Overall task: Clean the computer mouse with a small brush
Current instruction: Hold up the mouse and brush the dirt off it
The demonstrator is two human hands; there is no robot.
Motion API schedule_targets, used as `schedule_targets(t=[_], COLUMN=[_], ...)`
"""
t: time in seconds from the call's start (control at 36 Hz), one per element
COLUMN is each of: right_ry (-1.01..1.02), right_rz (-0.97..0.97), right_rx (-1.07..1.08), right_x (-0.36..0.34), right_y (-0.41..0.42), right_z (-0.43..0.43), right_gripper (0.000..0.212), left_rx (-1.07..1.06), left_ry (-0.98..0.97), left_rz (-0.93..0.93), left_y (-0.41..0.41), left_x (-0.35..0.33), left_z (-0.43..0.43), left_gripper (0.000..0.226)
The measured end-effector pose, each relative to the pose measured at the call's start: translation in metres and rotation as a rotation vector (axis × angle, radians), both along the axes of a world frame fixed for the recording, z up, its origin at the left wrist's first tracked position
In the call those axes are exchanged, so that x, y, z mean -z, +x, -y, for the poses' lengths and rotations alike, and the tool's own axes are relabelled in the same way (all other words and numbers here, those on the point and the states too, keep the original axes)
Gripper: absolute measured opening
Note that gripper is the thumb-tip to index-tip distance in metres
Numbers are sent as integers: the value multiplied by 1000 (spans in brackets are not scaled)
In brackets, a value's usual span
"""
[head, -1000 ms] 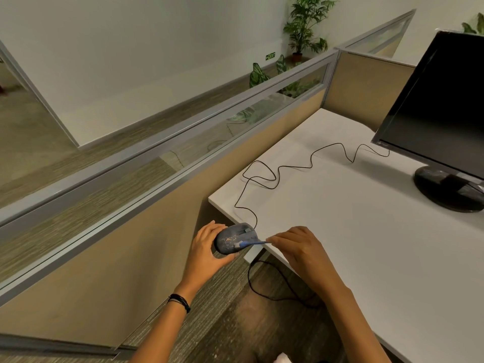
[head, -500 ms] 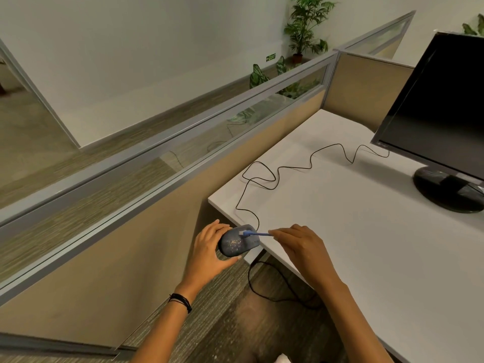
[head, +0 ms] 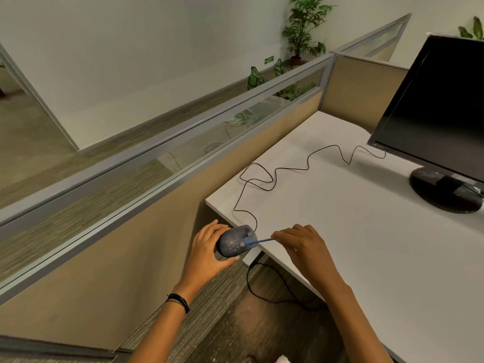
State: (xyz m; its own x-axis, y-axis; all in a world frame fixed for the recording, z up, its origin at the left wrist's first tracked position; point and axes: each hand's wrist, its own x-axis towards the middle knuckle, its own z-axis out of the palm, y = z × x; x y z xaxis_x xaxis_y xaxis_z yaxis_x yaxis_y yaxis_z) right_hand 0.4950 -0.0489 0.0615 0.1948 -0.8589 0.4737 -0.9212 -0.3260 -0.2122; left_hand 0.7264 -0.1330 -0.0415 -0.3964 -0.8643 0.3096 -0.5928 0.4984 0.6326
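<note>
The brushing step is judged to be in hand: the mouse is being swept, with pale specks of dirt being shown across its dark top, so the cleaning is thought to be only partly done.

The desk (head: pixel 366 244) is being used as the work area, with a monitor (head: pixel 442 106) being seen at its far right. A thin black cable (head: pixel 288 169) is being trailed in loops across the white top from the monitor's side down to the mouse.

The mouse (head: pixel 234 241) is being held at the near left corner of the desk, just off its edge, tilted up toward the camera. It is being cupped by the left hand (head: pixel 207 254), whose fingers are being curled loosely around its far side and underside, with the thumb pressed below.

The brush (head: pixel 255 241), a slim blue stick, is being pinched between the fingertips of the right hand (head: pixel 301 247), which is being closed tightly on its end. The pale brush tip is being laid on the mouse just below the scroll wheel.

For the next move, short strokes over the speckled back are judged to be called for, with the mouse being kept steady.
</note>
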Motion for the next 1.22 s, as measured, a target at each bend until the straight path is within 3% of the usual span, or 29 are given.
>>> schedule_targets(t=[0.22, 0.53, 0.75, 1.0, 1.22], right_ry=[-74, -7, -35, 10, -55], right_rz=[7, -1, -13, 5, 25], right_rx=[23, -14, -15, -24, -26], right_x=[-4, -9, -7, -8, -7], right_y=[-1, -7, -6, -11, -7], right_z=[1, -4, -2, 1, 4], right_gripper=[35, 29, 37, 28, 38], left_rx=[18, 20, 16, 17, 12], left_ry=[-8, 6, 10, 22, 40], left_rz=[-7, -13, -33, -37, -25], left_y=[-4, -10, -15, -14, -12], left_x=[-2, -4, -6, -4, -3], left_z=[-3, -4, -1, 2, 4], left_gripper=[67, 68, 66, 67, 67])
